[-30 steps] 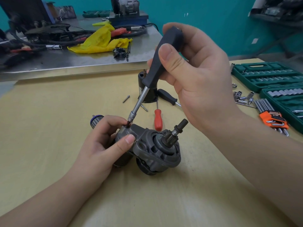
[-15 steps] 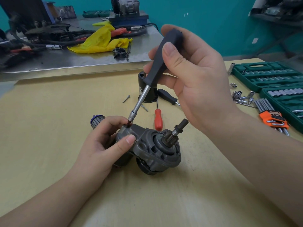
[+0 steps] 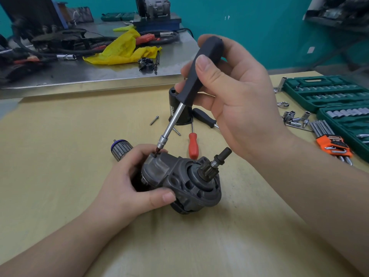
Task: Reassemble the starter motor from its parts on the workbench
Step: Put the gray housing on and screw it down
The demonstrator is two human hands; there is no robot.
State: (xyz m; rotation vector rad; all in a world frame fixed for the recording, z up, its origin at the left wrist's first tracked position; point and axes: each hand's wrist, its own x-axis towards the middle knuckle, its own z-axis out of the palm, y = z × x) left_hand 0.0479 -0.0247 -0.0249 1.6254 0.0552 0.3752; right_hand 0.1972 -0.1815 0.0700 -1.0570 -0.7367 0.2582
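The grey starter motor housing (image 3: 191, 182) lies on its side on the wooden bench, its pinion gear and shaft (image 3: 217, 160) pointing up to the right. My left hand (image 3: 129, 180) grips the housing's left end, thumb across its front. My right hand (image 3: 235, 100) holds the black handle of a bit driver (image 3: 199, 76); its steel shaft slants down left and the bit tip sits in a screw at the housing's top left corner. An armature (image 3: 120, 148) with a blue end lies behind my left hand. A black cylindrical motor case (image 3: 179, 108) stands upright further back.
A red-handled screwdriver (image 3: 193, 144), a black-handled one (image 3: 203, 116) and loose screws (image 3: 154, 120) lie behind the housing. Green socket cases (image 3: 327, 92), loose sockets (image 3: 295, 118) and orange-held hex keys (image 3: 333, 142) sit at right. A steel bench (image 3: 89, 74) with cables and yellow cloth stands behind.
My right hand's fingers have shifted a little round the driver handle, as in turning it. The housing and my left hand have stayed in place.
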